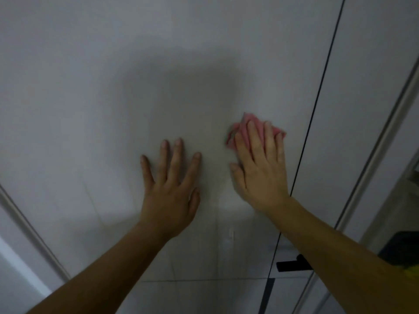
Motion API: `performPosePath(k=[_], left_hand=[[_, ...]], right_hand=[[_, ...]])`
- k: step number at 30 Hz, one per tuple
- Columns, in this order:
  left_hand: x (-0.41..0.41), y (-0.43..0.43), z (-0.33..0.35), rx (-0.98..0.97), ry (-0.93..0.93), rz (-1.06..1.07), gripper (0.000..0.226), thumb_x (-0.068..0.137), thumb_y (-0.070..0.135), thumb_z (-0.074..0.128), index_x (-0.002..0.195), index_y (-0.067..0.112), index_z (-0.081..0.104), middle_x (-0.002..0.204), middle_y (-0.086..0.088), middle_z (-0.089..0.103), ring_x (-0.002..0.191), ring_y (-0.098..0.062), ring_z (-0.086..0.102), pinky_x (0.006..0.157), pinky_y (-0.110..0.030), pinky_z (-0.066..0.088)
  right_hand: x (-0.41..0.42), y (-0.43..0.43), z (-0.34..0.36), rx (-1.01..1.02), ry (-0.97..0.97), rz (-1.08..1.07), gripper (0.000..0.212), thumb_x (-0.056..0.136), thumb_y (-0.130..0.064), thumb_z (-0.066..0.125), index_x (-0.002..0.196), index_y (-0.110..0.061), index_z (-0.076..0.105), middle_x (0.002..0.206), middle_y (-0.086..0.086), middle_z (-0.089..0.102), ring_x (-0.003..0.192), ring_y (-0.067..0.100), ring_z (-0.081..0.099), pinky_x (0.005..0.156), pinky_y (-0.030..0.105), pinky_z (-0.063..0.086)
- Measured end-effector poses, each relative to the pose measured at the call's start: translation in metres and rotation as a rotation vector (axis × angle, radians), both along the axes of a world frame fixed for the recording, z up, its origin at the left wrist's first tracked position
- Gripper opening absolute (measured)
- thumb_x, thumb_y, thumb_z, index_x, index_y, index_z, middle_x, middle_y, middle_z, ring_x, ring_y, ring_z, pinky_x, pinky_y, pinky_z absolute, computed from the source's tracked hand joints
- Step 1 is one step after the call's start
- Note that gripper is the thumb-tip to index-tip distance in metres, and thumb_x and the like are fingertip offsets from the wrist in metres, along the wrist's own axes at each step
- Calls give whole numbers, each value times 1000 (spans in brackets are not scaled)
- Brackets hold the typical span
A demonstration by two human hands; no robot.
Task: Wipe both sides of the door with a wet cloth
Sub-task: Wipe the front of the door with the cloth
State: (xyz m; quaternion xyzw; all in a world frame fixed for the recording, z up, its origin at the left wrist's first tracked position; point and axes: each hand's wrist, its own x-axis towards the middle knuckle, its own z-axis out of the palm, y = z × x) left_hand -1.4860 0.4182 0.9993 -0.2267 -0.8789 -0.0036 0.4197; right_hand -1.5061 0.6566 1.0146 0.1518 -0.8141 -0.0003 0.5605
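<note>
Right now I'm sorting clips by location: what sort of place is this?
Probably a home interior, at a doorway: a plain pale grey door, its black lever handle, and a pale door frame beside it.

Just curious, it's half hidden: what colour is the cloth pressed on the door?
Pink. The cloth shows best in the head view, under the right hand.

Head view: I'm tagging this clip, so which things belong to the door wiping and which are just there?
Job:
door
pink cloth
right hand, pressing the cloth flat on the door
left hand, flat on the door

Just there:
black handle
door frame
dark and yellow thing at the right edge, too cropped to name
</note>
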Motion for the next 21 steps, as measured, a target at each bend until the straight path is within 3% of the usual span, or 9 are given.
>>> performPosePath(k=[3, 5, 9, 15, 17, 21], left_hand=[[3, 4, 0, 12, 5, 22, 74, 94, 40, 52, 160, 15, 30, 168, -25, 7, 155, -46, 2, 115, -77, 11], [5, 11, 1, 4, 15, 13, 74, 94, 39, 53, 160, 15, 31, 168, -25, 7, 156, -45, 4, 115, -76, 11], [4, 43, 6, -36, 40, -93, 72, 94, 37, 51, 160, 15, 30, 169, -22, 9, 156, -43, 5, 117, -73, 12], [-2, 74, 14, -65, 67, -159, 67, 97, 38, 44, 158, 13, 34, 168, -23, 11, 155, -45, 7, 119, -72, 10], [-2, 80, 14, -83, 86, -158, 66, 97, 39, 42, 158, 14, 35, 168, -23, 14, 155, -45, 9, 118, -73, 10], [-4, 104, 25, -74, 118, -166, 67, 97, 40, 41, 158, 15, 34, 168, -23, 14, 155, -45, 8, 119, -72, 8]], right_hand=[[8, 13, -43, 61, -33, -53, 70, 102, -42, 53, 159, -17, 22, 167, 7, 15, 158, 34, 3, 127, 54, 3], [8, 23, -25, 61, -9, -38, 69, 102, -41, 52, 160, -17, 22, 167, 8, 16, 156, 37, 11, 127, 53, 4], [0, 33, 27, -171, 73, -4, 64, 105, -39, 37, 160, -10, 19, 165, 12, 12, 154, 46, 11, 126, 57, 1], [17, 61, -60, -109, -61, -69, 71, 106, -45, 35, 164, -20, 3, 171, 5, -9, 158, 34, -5, 126, 53, -3], [16, 73, -46, -101, -39, -62, 71, 106, -44, 36, 164, -22, 0, 171, 5, -3, 158, 34, -3, 126, 53, -2], [8, 84, 18, -265, 51, -58, 67, 105, -38, 38, 161, -10, 13, 166, 10, 6, 155, 37, -1, 126, 53, -4]])
